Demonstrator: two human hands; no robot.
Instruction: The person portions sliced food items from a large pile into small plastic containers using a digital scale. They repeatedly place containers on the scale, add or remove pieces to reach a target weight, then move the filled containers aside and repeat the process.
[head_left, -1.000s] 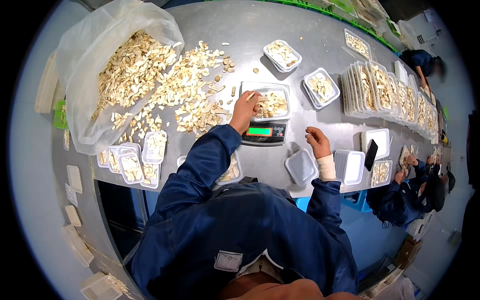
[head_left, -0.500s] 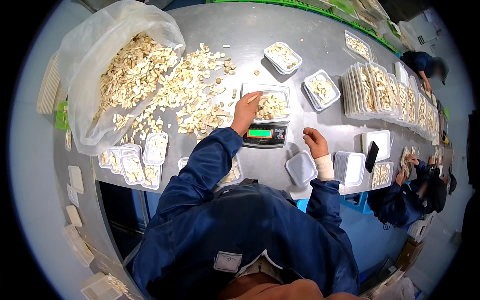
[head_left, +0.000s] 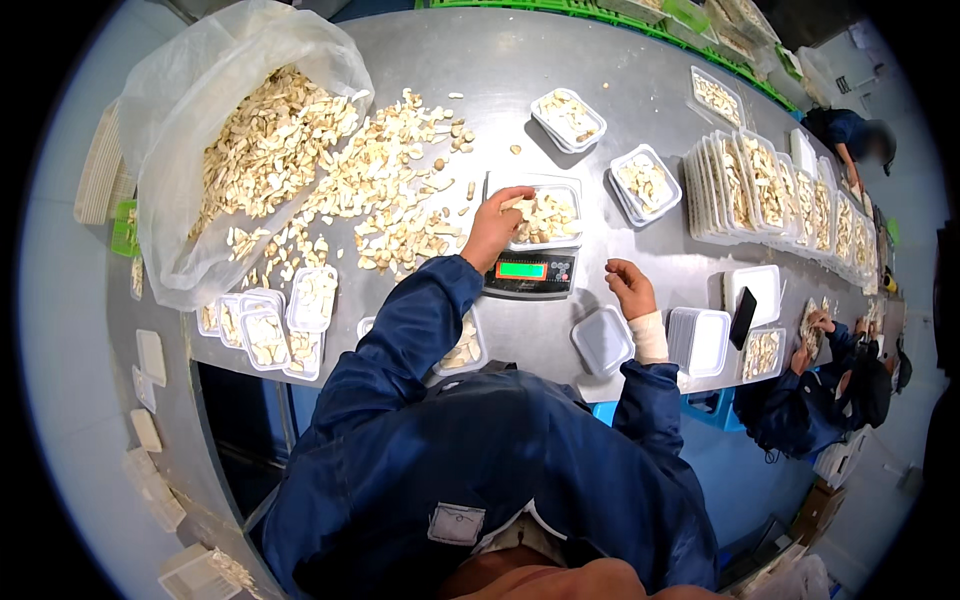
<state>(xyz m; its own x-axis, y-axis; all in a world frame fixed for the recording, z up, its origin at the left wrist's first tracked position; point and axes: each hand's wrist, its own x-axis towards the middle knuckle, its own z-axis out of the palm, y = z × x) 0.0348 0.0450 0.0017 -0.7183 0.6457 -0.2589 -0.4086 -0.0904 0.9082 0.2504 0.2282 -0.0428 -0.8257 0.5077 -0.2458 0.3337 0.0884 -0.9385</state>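
Note:
A white plastic tray [head_left: 562, 240] of sliced pale mushrooms rests on a digital scale [head_left: 530, 286] with a lit green display. My left hand [head_left: 490, 232] reaches over the tray's left side, its finger and thumb closed around a mushroom slice [head_left: 521, 207] among the others. My right hand [head_left: 632, 290] hovers by the scale's right side, fingers loosely curled and apart, holding nothing. Just below it lies a white tray [head_left: 602, 340] with no mushrooms in it. Loose mushroom slices [head_left: 395, 190] spread over the steel table left of the scale.
A big clear plastic bag [head_left: 165, 200] spills mushrooms at the far left. Filled trays [head_left: 568, 120] stand beyond the scale, with more [head_left: 262, 335] at the near left. Rows of packed trays [head_left: 740, 185], stacked trays [head_left: 700, 340] and a phone [head_left: 743, 318] stand at right. Co-workers [head_left: 810, 400] sit farther right.
My left hand has lowered the mushroom slice it held from above the tray's left edge down among the slices inside. My right hand stays almost still.

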